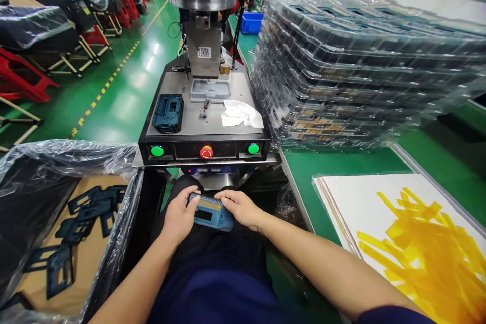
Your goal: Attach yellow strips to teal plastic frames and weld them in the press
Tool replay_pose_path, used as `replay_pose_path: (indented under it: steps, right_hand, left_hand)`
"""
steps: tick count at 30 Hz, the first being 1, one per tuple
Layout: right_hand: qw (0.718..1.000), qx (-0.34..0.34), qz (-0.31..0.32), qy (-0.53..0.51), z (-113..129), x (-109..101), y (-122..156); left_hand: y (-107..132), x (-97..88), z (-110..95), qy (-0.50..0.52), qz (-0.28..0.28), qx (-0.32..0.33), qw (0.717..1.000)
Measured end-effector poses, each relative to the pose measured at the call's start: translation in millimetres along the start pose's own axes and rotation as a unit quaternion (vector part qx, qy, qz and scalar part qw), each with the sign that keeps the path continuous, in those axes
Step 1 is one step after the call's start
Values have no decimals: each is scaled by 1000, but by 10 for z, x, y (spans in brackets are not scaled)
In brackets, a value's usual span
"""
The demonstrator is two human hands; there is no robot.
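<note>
Over my lap I hold a dark blue plastic housing panel (213,217) with a rectangular cutout and a yellowish strip along its upper side. My left hand (181,215) grips its left end, thumb on top. On the upper right corner, my right hand (241,206) pinches the panel between thumb and fingers. Beyond it stands a press with a metal head (205,50) above a grey fixture (210,90). A small stack of similar dark blue panels (167,113) lies on the press bed, left of the fixture. A crumpled white cloth (241,114) lies to the right.
Green buttons (157,151) and a red stop button (206,152) line the press front. Stacked clear trays (341,76) rise at right. Yellow strips (429,243) cover a white sheet (341,190). A plastic-lined bin (125,243) at left holds several loose panels (94,209).
</note>
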State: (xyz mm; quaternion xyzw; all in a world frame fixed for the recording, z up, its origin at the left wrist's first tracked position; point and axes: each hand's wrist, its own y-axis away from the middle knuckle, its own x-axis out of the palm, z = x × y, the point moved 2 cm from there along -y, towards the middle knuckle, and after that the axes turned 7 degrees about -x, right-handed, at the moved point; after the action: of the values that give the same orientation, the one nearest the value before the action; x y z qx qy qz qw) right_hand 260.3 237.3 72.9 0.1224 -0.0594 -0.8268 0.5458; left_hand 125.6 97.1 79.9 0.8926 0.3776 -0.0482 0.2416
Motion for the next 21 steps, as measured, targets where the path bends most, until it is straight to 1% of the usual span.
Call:
replay_pose_path:
  steps: [2,4,5,7,9,11,14,17,19,21]
  right_hand:
    - [999,-28,6,42,23,-12,7]
    - [986,-97,13,136,85,-17,54]
    - [971,-138,22,194,122,-7,92]
    - [929,-210,52,299,182,42,188]
    - [895,-242,88,366,208,116,286]
    - [871,-253,113,405,217,192,372]
    - [836,-274,125,458,256,275,480]
    - [792,-300,121,518,350,295,560]
    - [762,-315,115,554,455,260,600]
    - [739,-328,93,581,617,164,647]
  left_hand:
    - [-9,-13,50,98,17,-37,994]
    - [5,-33,99,133,6,-54,990]
    - [19,-52,126,138,-5,-58,989]
    - [55,-111,192,149,-25,-67,986]
    - [103,-189,274,166,-35,-87,982]
    - [161,-265,356,189,-31,-112,975]
    - [251,-335,440,214,-6,-140,967]
    - [288,-351,456,223,25,-156,962]
    - [243,-339,439,223,69,-167,958]
    - [129,-326,411,201,114,-152,961]
